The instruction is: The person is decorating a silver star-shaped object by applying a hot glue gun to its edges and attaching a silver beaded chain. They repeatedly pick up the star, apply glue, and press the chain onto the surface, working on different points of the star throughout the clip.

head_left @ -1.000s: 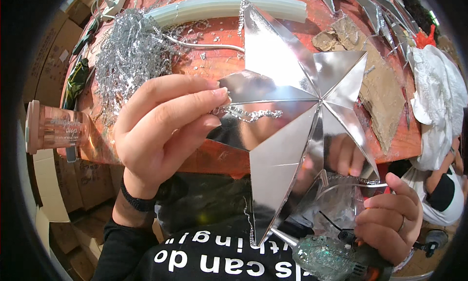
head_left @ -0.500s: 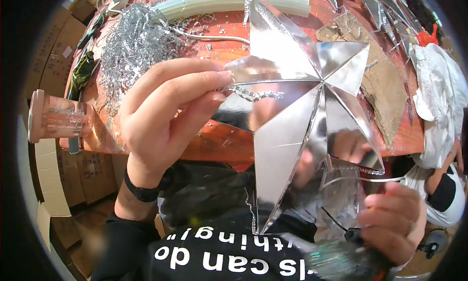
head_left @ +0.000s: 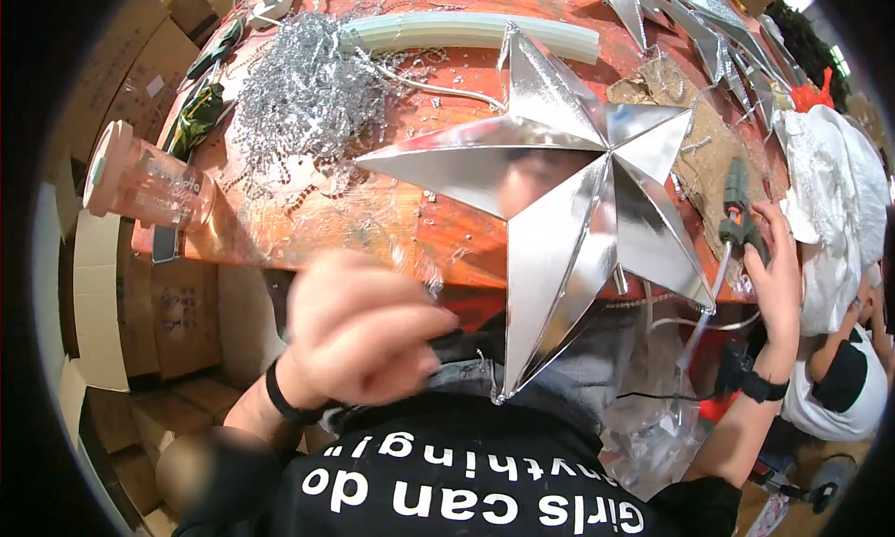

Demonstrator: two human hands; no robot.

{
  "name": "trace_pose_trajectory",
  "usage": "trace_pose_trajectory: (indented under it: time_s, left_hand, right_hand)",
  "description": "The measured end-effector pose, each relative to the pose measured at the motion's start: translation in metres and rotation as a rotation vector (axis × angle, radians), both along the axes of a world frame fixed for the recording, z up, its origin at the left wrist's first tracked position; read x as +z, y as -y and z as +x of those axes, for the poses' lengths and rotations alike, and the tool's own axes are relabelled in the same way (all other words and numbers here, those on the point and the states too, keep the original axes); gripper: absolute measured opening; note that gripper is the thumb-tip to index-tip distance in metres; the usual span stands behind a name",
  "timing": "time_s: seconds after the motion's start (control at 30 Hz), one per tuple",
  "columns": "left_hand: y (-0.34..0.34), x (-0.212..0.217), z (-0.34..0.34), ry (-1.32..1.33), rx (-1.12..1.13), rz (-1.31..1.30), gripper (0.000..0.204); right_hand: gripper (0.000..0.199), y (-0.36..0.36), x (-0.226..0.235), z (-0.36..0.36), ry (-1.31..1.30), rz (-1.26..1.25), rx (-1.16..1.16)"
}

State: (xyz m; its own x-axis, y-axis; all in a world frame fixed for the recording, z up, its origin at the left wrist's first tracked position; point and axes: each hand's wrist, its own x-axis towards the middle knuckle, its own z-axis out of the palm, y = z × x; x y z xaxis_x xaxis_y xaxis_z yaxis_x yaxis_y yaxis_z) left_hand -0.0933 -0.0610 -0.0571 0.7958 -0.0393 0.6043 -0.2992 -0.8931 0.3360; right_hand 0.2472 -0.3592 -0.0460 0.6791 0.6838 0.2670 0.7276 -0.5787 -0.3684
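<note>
Orange-red counter (head_left: pixel 438 229) is crowded with silver tinsel shreds (head_left: pixel 298 94) and a pale foam tube (head_left: pixel 466 32). Big folded silver foil star (head_left: pixel 559 201) rests against its near edge, so both hands are free. Left hand (head_left: pixel 359 332), loosely curled, has let go and dropped below it. Right hand (head_left: pixel 774 276) now grips the green glue gun (head_left: pixel 736 206) on the cardboard (head_left: pixel 699 145).
</note>
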Motion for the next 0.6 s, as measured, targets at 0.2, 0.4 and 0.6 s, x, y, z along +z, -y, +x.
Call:
trace_pose_trajectory:
  time_s: [0.2, 0.4, 0.6]
  left_hand:
    - [0.031, -0.018, -0.008, -0.607, -0.386, -0.724, 0.039]
    - [0.035, 0.018, -0.01, -0.642, -0.609, -0.632, 0.015]
    - [0.02, 0.066, 0.0, -0.536, -0.839, -0.31, 0.022]
  right_hand:
    - [0.03, -0.01, 0.028, -0.092, 0.752, 0.136, 0.224]
    - [0.026, -0.069, 0.013, -0.194, 1.036, 0.179, 0.821]
    - [0.02, -0.083, 0.029, -0.197, 0.928, 0.257, 1.041]
